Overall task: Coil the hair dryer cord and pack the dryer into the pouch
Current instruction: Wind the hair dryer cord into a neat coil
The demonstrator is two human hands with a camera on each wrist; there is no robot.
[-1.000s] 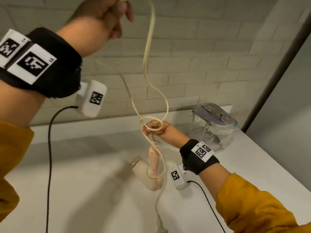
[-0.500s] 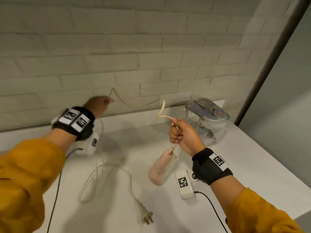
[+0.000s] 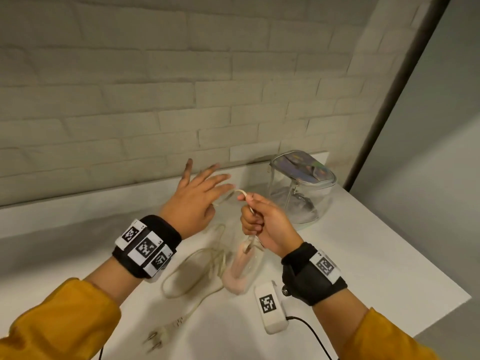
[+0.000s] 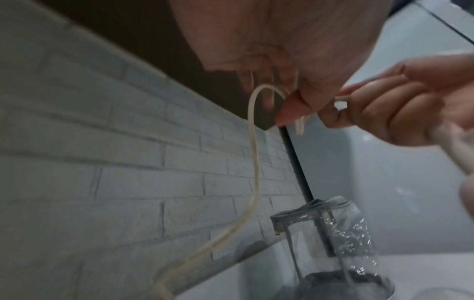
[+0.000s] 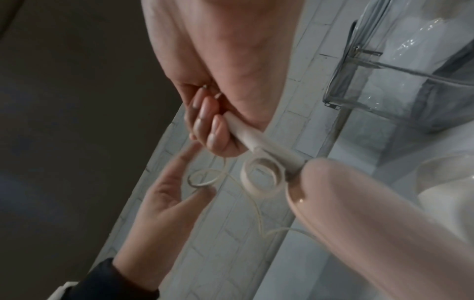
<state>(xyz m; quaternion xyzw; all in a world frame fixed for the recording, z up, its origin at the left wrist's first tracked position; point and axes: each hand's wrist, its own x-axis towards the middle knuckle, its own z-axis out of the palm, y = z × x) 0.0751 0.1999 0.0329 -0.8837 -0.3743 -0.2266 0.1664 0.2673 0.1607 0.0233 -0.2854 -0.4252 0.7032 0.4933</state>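
Observation:
A pale pink hair dryer (image 3: 240, 271) hangs nose-down just over the white table (image 3: 363, 255). My right hand (image 3: 262, 222) grips its cream cord in a fist right above the handle (image 5: 372, 213). My left hand (image 3: 197, 198) is beside it on the left, fingers spread. Its thumb (image 4: 290, 109) hooks a short loop of cord against the forefinger. The remaining cord (image 3: 187, 276) lies in loose loops on the table, ending at the plug (image 3: 158, 339) near the front. The clear pouch (image 3: 301, 193) stands upright behind my right hand, top unzipped.
A pale brick wall (image 3: 181, 100) runs along the back of the table. The table's right edge (image 3: 441, 289) drops off beyond my right wrist. A dark vertical post (image 3: 389, 113) stands at the back right corner, behind the pouch.
My left hand came down from high overhead, swung out left, then moved right to meet the right hand. The cord's slack dropped onto the table in loops.

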